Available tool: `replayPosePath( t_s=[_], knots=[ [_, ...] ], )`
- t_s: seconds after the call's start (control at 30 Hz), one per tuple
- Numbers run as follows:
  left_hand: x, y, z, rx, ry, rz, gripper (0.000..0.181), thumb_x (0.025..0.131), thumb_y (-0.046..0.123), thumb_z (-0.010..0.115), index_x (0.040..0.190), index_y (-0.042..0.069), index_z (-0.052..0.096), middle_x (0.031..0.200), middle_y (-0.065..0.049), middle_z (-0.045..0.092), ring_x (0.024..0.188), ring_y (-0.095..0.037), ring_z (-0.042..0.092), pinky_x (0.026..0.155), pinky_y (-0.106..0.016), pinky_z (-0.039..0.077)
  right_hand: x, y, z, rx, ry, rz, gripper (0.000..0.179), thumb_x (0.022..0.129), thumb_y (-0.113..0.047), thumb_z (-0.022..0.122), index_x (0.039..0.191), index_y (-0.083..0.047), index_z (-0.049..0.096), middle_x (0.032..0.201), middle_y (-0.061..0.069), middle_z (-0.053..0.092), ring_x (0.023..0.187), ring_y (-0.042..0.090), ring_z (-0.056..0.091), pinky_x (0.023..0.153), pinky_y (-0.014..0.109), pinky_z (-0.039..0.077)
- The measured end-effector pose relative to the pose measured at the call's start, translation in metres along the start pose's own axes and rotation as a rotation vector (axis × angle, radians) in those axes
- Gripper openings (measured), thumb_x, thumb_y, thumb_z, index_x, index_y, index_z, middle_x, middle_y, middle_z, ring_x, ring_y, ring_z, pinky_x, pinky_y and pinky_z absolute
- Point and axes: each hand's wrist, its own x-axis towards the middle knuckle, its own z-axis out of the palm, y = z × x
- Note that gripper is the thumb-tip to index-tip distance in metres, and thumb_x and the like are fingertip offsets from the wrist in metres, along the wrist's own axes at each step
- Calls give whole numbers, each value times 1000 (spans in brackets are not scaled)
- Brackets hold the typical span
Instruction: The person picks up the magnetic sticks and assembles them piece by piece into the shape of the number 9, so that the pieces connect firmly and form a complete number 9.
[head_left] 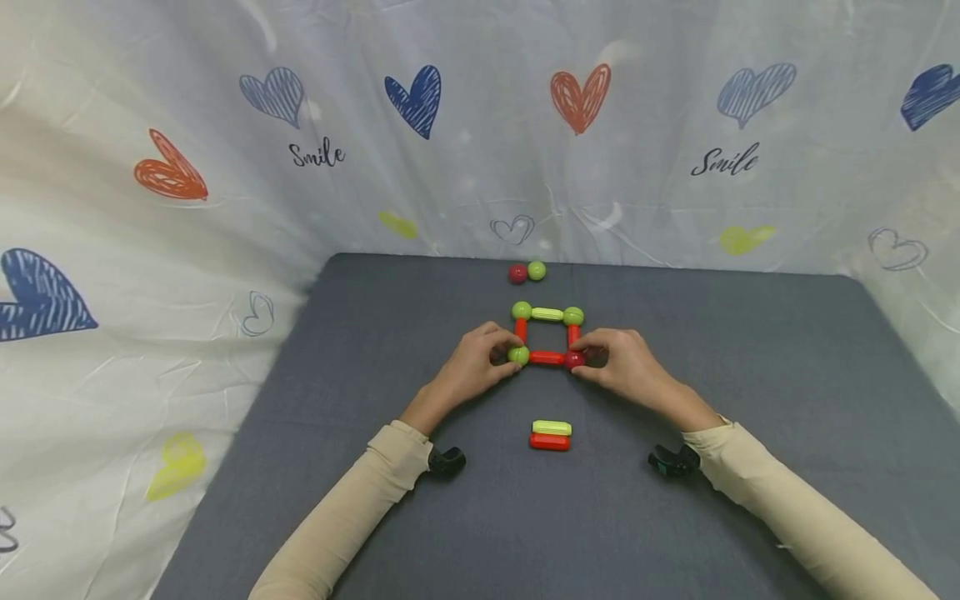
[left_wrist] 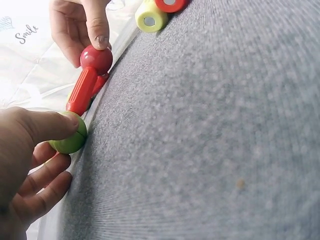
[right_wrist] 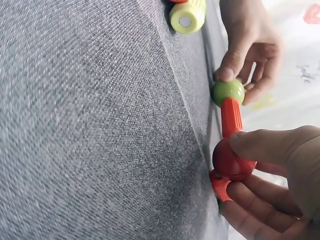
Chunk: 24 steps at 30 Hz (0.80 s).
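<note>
A square of toy rods and balls lies on the grey cloth. My left hand (head_left: 472,360) pinches the green ball (head_left: 518,356) at its near left corner between thumb and fingers. At the near right corner, the red ball (head_left: 574,360) is pinched by my right hand (head_left: 626,362). A red rod (head_left: 547,358) joins these two balls, as the left wrist view also shows. Red side rods (head_left: 521,331) run back to two green balls (head_left: 521,310), with a yellow-green rod (head_left: 547,314) between them. Fingers partly cover the right side rod (head_left: 573,333).
Nearer the person lie a loose yellow-green rod (head_left: 552,427) and a loose red rod (head_left: 550,442), side by side, with metal discs in their ends. Behind the square sit a loose red ball (head_left: 518,273) and green ball (head_left: 536,271). A heart-printed curtain (head_left: 480,167) hangs beyond the table.
</note>
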Motion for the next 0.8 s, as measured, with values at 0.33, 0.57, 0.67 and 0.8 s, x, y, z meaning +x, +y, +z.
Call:
replayPosePath(
  t_s=[0.33,0.57,0.67,0.8],
  knots=[
    [1,1,1,-4,5,11,32,85,17,83,115,13,72,101,0,60,89,-14,62,77,-25,51,0,6,-11,62,51,64,23,84,-18,83,102,-7,77,91,2,74,78,16,69,67,35,58],
    [-1,1,0,-21,17,4,32,84,15,84,114,12,72,102,-1,60,89,-13,62,77,-26,52,14,16,-19,190,82,312,16,91,-18,76,96,-3,77,79,9,74,66,22,71,58,34,57],
    [-2,0,1,-22,21,1,32,84,15,84,114,12,72,101,-1,60,89,-14,62,77,-26,52,21,18,-17,299,28,453,25,91,-22,76,97,2,75,78,15,73,66,26,72,58,37,59],
    [-2,0,1,-23,19,1,32,84,15,84,114,12,72,101,-1,60,89,-13,62,77,-25,52,30,16,-11,327,-43,572,31,87,-26,80,92,3,77,75,15,73,64,25,72,57,38,59]
  ],
)
